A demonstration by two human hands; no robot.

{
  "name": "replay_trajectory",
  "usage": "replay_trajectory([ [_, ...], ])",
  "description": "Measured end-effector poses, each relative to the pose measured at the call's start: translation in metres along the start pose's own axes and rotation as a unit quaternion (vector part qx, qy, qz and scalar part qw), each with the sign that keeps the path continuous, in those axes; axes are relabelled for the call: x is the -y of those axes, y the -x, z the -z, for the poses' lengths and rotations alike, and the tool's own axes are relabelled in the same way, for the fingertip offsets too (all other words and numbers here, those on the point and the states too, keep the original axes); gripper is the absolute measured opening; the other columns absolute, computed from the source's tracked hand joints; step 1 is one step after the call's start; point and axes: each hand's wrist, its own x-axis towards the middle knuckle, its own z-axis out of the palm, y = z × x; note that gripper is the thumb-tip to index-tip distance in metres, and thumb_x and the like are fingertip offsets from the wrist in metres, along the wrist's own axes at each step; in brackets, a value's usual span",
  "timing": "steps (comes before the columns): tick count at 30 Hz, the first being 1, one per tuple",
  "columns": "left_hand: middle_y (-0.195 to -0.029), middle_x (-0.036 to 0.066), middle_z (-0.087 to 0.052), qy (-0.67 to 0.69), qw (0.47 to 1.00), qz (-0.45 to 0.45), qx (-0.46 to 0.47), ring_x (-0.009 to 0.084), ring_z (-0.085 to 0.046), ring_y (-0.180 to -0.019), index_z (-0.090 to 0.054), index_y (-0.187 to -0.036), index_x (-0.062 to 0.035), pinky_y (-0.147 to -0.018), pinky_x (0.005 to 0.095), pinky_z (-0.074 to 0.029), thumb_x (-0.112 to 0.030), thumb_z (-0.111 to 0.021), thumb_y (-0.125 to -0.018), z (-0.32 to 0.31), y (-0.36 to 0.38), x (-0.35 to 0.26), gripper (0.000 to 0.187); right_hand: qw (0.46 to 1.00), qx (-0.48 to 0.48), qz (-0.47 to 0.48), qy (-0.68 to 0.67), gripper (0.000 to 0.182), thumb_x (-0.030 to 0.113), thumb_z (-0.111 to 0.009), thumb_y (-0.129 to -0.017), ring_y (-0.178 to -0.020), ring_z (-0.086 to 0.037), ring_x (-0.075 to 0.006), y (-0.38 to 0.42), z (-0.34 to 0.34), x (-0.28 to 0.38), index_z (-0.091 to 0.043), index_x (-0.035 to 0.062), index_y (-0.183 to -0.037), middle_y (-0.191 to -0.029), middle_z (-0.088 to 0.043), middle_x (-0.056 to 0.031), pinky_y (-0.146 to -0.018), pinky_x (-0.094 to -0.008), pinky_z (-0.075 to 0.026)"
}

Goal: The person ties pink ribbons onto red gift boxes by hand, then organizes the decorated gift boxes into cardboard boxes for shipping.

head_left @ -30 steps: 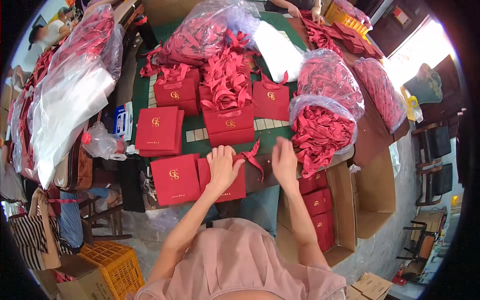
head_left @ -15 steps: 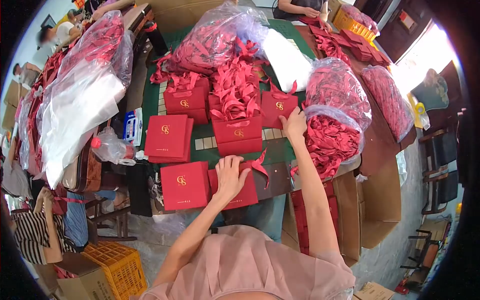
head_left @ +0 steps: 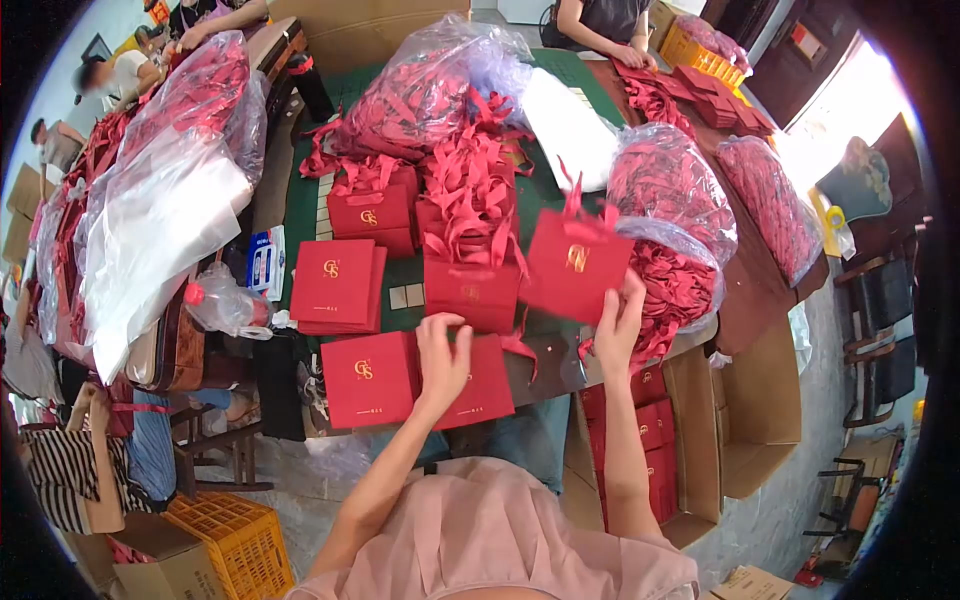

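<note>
My right hand grips a small red paper gift bag by its lower right edge. The bag is tilted, its gold logo faces me, and red ribbon handles stand up from its top. Nearer to me, my left hand is open, thumb apart from the fingers, over another red bag at the table's front edge. A flat red bag stack lies left of that hand, with a second stack behind it. Standing bags with ribbon handles are grouped mid-table.
Clear plastic sacks of red ribbon line the right and back. White plastic sheeting hangs at the left. An open cardboard box holding red bags sits below the table's right front edge. Other people work around.
My right hand has pulled the ribbon-handled bag up and toward me from the back row, tilting it. My left hand has lifted slightly and shifted left over the front bag.
</note>
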Motion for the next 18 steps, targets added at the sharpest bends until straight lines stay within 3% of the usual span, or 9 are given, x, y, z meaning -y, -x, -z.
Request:
replay_trajectory([
  [4,-0.108,0.014,-0.055,0.131,0.985,0.111,-0.029,0.0264,-0.054,-0.101,-0.056,-0.115,-0.0024,-0.091,0.0374,-0.044,-0.017,-0.061,-0.096,0.010,-0.024,0.014,0.025,0.997,-0.004,-0.074,0.001,0.037,0.005,-0.045,-0.101,-0.117,-0.053,-0.0226,0.054,0.018,-0.009,-0.042,-0.0041,-0.137,-0.128,-0.053,-0.0154,-0.104,-0.0356,-0.040],
  [6,-0.114,0.016,-0.053,0.088,0.992,0.088,-0.009,0.0303,-0.051,-0.108,-0.053,-0.121,-0.0027,-0.095,0.0399,-0.043,-0.014,-0.068,-0.089,0.016,-0.030,0.013,0.037,0.996,-0.035,-0.079,0.035,0.036,0.006,-0.046,-0.101,-0.116,-0.052,-0.0208,0.060,0.020,-0.009,-0.043,-0.0027,-0.137,-0.126,-0.053,-0.0132,-0.102,-0.0343,-0.040],
  [8,-0.120,0.018,-0.049,-0.077,0.997,0.001,0.029,0.0351,-0.046,-0.116,-0.050,-0.124,-0.0029,-0.098,0.0426,-0.041,-0.008,-0.073,-0.080,0.018,-0.035,0.009,0.050,0.991,-0.096,-0.085,0.036,0.036,0.007,-0.047,-0.102,-0.114,-0.050,-0.0188,0.060,0.021,-0.006,-0.043,-0.0011,-0.137,-0.125,-0.052,-0.0110,-0.100,-0.0332,-0.040],
  [9,-0.124,0.020,-0.045,-0.104,0.993,-0.016,0.044,0.0389,-0.042,-0.120,-0.047,-0.127,-0.0029,-0.101,0.0457,-0.039,0.002,-0.075,-0.072,0.016,-0.037,0.010,0.061,0.991,-0.097,-0.085,0.036,0.036,0.007,-0.047,-0.102,-0.114,-0.050,-0.0188,0.062,0.019,-0.002,-0.043,-0.0011,-0.137,-0.125,-0.052,-0.0110,-0.100,-0.0332,-0.040],
  [11,-0.124,0.021,-0.045,-0.110,0.993,-0.008,0.039,0.0392,-0.043,-0.119,-0.046,-0.127,-0.0027,-0.102,0.0458,-0.039,0.004,-0.075,-0.071,0.013,-0.042,0.012,0.063,0.994,-0.092,-0.067,0.002,0.035,0.005,-0.047,-0.101,-0.112,-0.051,-0.0184,0.065,0.020,0.001,-0.044,-0.0007,-0.135,-0.124,-0.053,-0.0103,-0.099,-0.0329,-0.041],
  [14,-0.122,0.021,-0.044,-0.115,0.993,-0.009,0.025,0.0374,-0.049,-0.112,-0.045,-0.125,-0.0023,-0.099,0.0441,-0.043,0.007,-0.078,-0.067,0.011,-0.053,0.023,0.067,0.993,0.057,-0.092,-0.043,0.033,0.003,-0.050,-0.098,-0.106,-0.053,-0.0179,0.085,0.014,0.009,-0.047,-0.0011,-0.130,-0.118,-0.055,-0.0096,-0.095,-0.0315,-0.043],
  [16,-0.119,0.019,-0.047,-0.002,0.992,0.119,0.053,0.0312,-0.057,-0.101,-0.045,-0.122,-0.0024,-0.086,0.0391,-0.050,0.003,-0.082,-0.066,0.014,-0.065,0.027,0.067,0.986,0.154,-0.059,0.015,0.032,0.005,-0.053,-0.096,-0.095,-0.054,-0.0155,0.100,0.007,0.014,-0.049,-0.0020,-0.128,-0.109,-0.057,-0.0106,-0.084,-0.0299,-0.047],
  [17,-0.116,0.017,-0.049,-0.045,0.996,0.065,0.033,0.0246,-0.060,-0.091,-0.045,-0.121,-0.0021,-0.074,0.0352,-0.053,-0.001,-0.085,-0.065,0.012,-0.069,0.044,0.069,0.973,0.187,-0.136,0.006,0.032,0.004,-0.053,-0.096,-0.089,-0.055,-0.0153,0.108,-0.001,0.019,-0.049,-0.0022,-0.127,-0.105,-0.057,-0.0104,-0.079,-0.0284,-0.048],
  [18,-0.116,0.017,-0.049,-0.046,0.996,0.063,0.031,0.0246,-0.060,-0.091,-0.045,-0.121,-0.0021,-0.074,0.0352,-0.053,-0.001,-0.085,-0.065,0.014,-0.073,0.043,0.069,0.964,0.216,-0.154,-0.024,0.032,0.004,-0.055,-0.096,-0.085,-0.056,-0.0158,0.116,-0.008,0.017,-0.049,-0.0019,-0.127,-0.100,-0.058,-0.0099,-0.075,-0.0276,-0.049],
])
